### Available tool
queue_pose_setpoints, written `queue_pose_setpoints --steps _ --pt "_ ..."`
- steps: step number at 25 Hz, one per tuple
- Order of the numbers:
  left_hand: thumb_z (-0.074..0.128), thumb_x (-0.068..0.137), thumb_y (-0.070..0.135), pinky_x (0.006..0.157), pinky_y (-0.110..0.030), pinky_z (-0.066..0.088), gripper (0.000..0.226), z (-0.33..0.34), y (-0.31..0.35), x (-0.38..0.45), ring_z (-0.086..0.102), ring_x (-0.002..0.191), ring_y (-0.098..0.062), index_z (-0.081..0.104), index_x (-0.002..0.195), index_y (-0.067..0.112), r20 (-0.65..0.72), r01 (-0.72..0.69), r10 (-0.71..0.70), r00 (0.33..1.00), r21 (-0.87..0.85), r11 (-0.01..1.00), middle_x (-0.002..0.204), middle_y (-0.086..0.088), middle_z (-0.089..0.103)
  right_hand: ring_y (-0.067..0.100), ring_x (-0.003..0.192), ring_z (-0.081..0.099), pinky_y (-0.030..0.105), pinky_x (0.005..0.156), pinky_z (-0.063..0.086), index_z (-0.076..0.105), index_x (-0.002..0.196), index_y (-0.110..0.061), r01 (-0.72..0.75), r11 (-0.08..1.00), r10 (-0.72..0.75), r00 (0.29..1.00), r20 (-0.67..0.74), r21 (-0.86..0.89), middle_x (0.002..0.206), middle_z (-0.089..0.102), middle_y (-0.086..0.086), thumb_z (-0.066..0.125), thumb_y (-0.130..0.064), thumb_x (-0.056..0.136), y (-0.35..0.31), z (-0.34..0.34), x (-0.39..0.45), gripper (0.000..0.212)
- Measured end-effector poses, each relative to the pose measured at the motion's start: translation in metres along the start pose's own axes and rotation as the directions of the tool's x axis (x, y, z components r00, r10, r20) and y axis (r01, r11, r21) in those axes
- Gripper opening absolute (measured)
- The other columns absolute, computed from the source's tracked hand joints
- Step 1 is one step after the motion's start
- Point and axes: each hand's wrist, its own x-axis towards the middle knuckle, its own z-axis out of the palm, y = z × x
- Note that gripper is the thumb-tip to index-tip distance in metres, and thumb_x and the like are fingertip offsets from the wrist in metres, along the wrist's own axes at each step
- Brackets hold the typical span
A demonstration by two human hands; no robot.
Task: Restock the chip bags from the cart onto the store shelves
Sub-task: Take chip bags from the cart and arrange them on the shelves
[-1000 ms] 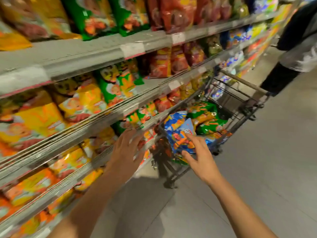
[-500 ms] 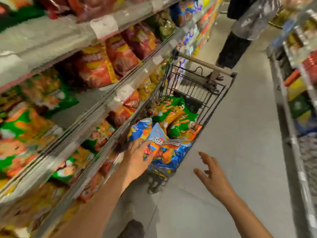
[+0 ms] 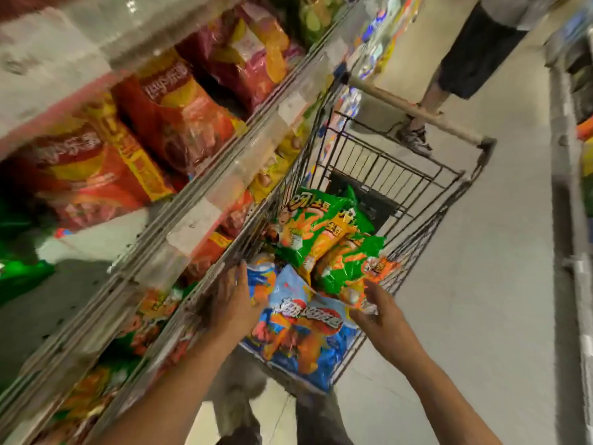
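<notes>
A wire cart stands in the aisle against the shelves on the left. A blue chip bag lies at its near end, with green chip bags piled behind it. My left hand reaches into the cart, its straight fingers lying on the blue bag's left edge beside the cart's wire side. At the blue bag's right edge my right hand has fingers and thumb spread, touching the crimped end of a green bag. Neither hand has closed on a bag.
Red chip bags fill the shelf above the cart, and more bags sit on the lower shelves. A person stands beyond the cart's wooden handle. Another shelf unit lines the right edge. Grey floor lies right of the cart.
The view has swung from the shelves down to the cart. My left hand left the shelf edge and went into the cart. My right hand moved forward to the blue bag's right edge.
</notes>
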Motion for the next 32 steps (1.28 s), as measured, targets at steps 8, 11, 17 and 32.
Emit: queue_pose_setpoints --steps 8,11,17,32 --pt "0.088 0.059 0.059 0.097 -0.062 0.042 0.114 0.037 0.03 0.039 0.043 0.131 -0.05 0.043 0.15 0.008 -0.05 0.182 -0.176 0.983 0.359 0.915 0.149 -0.027 0.041 0.017 0.116 0.059 0.028 0.096 0.048 0.026 0.154 -0.014 -0.241 0.934 0.141 0.927 0.348 0.263 0.134 0.058 -0.001 0.075 -0.042 0.089 -0.019 0.034 0.193 0.087" --pt "0.088 0.064 0.052 0.098 -0.061 0.044 0.094 0.043 0.039 0.031 0.044 0.133 -0.05 0.055 0.138 0.005 -0.054 0.214 -0.212 0.976 0.426 0.879 0.147 -0.026 0.045 0.022 0.125 0.056 0.032 0.102 0.044 0.035 0.147 -0.012 -0.388 0.782 0.234 0.908 0.347 0.487 0.139 0.057 0.006 0.081 -0.037 0.084 -0.041 0.06 0.237 0.081" --pt "0.082 0.073 0.009 0.1 -0.057 0.046 0.054 0.021 0.045 0.032 0.051 0.126 -0.044 0.063 0.123 0.001 -0.168 0.292 -0.261 0.951 0.199 0.936 0.129 -0.021 0.061 0.029 0.106 0.069 0.04 0.083 0.057 0.057 0.115 -0.018 -0.448 0.665 0.306 0.893 0.329 0.597 0.113 0.07 0.006 0.082 -0.024 0.084 -0.044 0.068 0.257 0.041" --pt "0.077 0.076 0.024 0.089 -0.049 0.051 0.053 -0.051 0.041 -0.202 0.061 0.104 -0.042 0.064 0.122 0.0 -0.582 0.194 -0.187 0.791 -0.05 0.98 0.112 -0.021 0.066 0.027 0.089 0.066 0.044 0.084 0.051 0.065 0.098 -0.019 0.005 0.807 -0.155 0.967 0.204 0.591 0.097 0.07 0.01 0.077 -0.011 0.086 0.006 0.013 0.068 0.018"
